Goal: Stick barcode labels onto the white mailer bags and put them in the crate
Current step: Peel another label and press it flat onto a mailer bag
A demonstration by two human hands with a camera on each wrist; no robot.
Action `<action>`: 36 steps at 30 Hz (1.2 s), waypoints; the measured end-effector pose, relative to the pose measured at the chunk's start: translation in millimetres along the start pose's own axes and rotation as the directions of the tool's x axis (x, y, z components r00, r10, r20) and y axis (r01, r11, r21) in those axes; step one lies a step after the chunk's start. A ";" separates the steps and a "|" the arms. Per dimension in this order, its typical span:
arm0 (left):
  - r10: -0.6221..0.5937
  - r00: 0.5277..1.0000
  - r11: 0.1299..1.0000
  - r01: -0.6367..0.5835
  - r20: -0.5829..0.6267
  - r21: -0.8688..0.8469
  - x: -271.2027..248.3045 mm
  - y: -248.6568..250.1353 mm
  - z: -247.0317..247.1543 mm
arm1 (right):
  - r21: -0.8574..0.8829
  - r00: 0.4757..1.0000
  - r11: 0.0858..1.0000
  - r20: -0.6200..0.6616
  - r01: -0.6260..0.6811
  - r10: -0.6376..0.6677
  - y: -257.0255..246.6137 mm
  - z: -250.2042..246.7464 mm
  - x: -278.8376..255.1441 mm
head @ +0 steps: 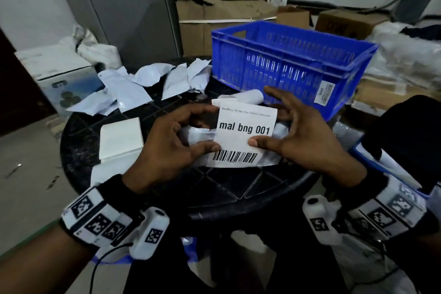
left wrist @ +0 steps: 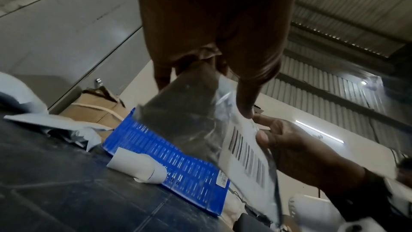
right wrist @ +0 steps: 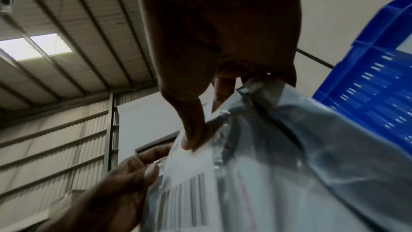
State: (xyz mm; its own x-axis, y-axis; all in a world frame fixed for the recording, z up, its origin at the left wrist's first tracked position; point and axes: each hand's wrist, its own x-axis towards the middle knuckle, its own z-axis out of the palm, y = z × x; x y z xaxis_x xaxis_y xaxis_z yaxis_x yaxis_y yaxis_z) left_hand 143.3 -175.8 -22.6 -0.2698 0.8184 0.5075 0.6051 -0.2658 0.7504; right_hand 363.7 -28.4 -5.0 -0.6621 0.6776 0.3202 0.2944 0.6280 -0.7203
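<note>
Over the middle of the round black table [head: 238,188], both hands hold up a white mailer bag [head: 198,135]. A white barcode label [head: 243,136] printed "mal bng 001" lies on its face. My left hand [head: 174,143] grips the bag's left side, with the thumb on the label's lower left corner. My right hand [head: 293,131] pinches the right side, thumb pressing the label's lower right and fingers spread behind. The wrist views show the label [left wrist: 245,151] [right wrist: 191,174] and the bag [right wrist: 289,165] from below. The blue crate [head: 286,62] stands at the back right; I cannot see its inside.
Several loose white mailer bags [head: 143,83] are heaped at the table's back left. A label roll [head: 248,95] lies in front of the crate. A white paper stack [head: 120,138] sits left of my hands. Cardboard boxes [head: 214,14] and a grey cabinet [head: 124,7] stand behind.
</note>
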 end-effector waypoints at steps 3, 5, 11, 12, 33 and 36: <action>-0.057 0.998 0.975 0.054 0.005 0.215 -5.7 1.8 -0.8 | 0.034 1.000 0.999 0.020 -0.018 0.017 -3.7 0.7 -0.6; -0.031 0.999 0.892 0.021 0.017 0.452 -5.5 6.2 0.1 | -0.013 1.000 1.000 -0.003 0.028 -0.028 -5.5 6.7 -2.2; 0.161 0.986 0.781 -0.107 -0.033 0.615 -9.4 20.0 11.4 | 0.020 0.995 0.996 -0.048 0.083 -0.082 -5.7 17.0 -5.2; 0.268 0.964 0.729 -0.200 -0.004 0.654 -14.5 21.9 15.6 | 0.031 0.995 0.996 -0.058 0.085 -0.083 -6.6 17.8 -5.9; 0.035 0.985 0.835 -0.122 0.170 0.537 -19.1 -15.3 20.0 | -0.286 0.899 0.856 0.049 0.430 -0.435 22.7 33.4 -16.7; 0.094 0.977 0.822 -0.185 0.193 0.539 -32.0 -22.3 18.3 | -0.349 0.842 0.780 0.055 0.519 -0.536 39.4 47.5 -28.7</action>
State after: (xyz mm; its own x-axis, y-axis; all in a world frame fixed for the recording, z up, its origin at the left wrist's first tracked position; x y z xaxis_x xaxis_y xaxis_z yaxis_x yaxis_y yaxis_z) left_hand 152.2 -186.7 -63.3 -0.0621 0.8729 0.4840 0.9510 -0.0955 0.2942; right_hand 361.6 -41.2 -71.8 -0.7535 0.2131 0.6220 0.1261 0.9753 -0.1813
